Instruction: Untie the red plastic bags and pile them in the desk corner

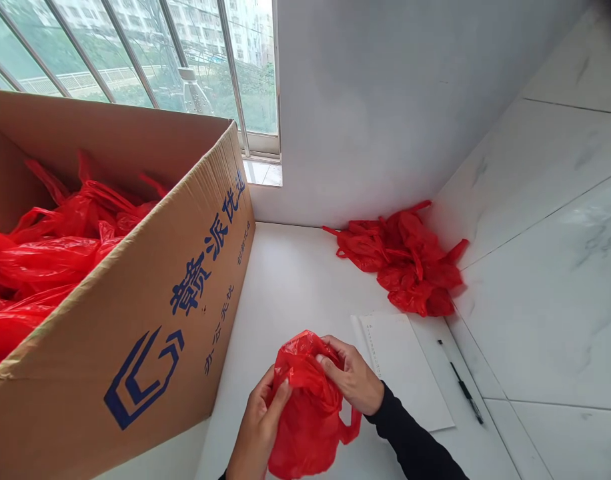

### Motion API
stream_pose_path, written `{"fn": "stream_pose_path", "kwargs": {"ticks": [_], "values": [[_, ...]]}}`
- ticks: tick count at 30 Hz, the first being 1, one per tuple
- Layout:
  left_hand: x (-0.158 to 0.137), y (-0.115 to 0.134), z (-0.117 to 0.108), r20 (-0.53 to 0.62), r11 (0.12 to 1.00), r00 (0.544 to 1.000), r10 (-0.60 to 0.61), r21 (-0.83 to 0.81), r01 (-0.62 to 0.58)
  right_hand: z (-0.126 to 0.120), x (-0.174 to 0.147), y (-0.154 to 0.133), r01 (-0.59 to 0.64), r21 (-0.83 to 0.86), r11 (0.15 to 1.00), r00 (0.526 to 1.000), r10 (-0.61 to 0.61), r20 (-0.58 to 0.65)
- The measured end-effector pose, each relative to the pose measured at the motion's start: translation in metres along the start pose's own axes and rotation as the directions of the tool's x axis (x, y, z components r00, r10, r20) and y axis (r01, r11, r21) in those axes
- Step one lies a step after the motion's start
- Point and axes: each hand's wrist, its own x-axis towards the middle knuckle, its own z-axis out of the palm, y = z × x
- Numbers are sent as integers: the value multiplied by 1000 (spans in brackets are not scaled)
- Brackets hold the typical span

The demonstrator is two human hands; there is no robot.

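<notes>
A red plastic bag [305, 427] with loop handles hangs bunched between my two hands, above the white table. My left hand [263, 410] grips its left side, thumb on the front of the plastic. At the upper right of the bag, my right hand [353, 373] pinches the gathered plastic between thumb and fingers. One handle loop dangles below my right wrist. Whether anything is inside the bag I cannot tell.
On the left stands a tall open cardboard box [185, 300] with several red bags [50, 260]. More red bags [415, 260] lie heaped in the far corner. A paper pad [410, 373] and a black pen [468, 393] lie at right, beside the tiled wall [550, 280].
</notes>
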Motion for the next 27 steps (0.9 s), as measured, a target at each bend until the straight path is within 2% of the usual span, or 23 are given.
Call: {"fn": "stream_pose_path", "kwargs": {"ticks": [3, 8, 13, 17, 20, 24, 27], "values": [[1, 1, 0, 27, 999, 999, -18, -50, 19, -2, -1, 0, -14, -52, 999, 999, 16, 28], [-1, 12, 5, 94, 1000, 996, -9, 19, 7, -2, -5, -6, -43, -1, 999, 996, 43, 78], [-2, 12, 9, 102, 1000, 995, -16, -8, 17, 1, -7, -3, -46, -37, 998, 995, 49, 84], [1, 7, 5, 78, 998, 996, -40, -43, 43, 2, -6, 2, -65, -4, 998, 992, 65, 106], [4, 4, 3, 43, 999, 999, -27, -31, 28, 3, -5, 4, -82, 12, 997, 995, 82, 59], [4, 1, 3, -88, 997, 996, -4, -76, -2, 2, -4, 7, -85, -86, 993, 996, 83, -26], [1, 1, 4, -60, 998, 998, -10, -70, 6, -1, -3, 8, -82, -99, 992, 994, 74, -84]]}}
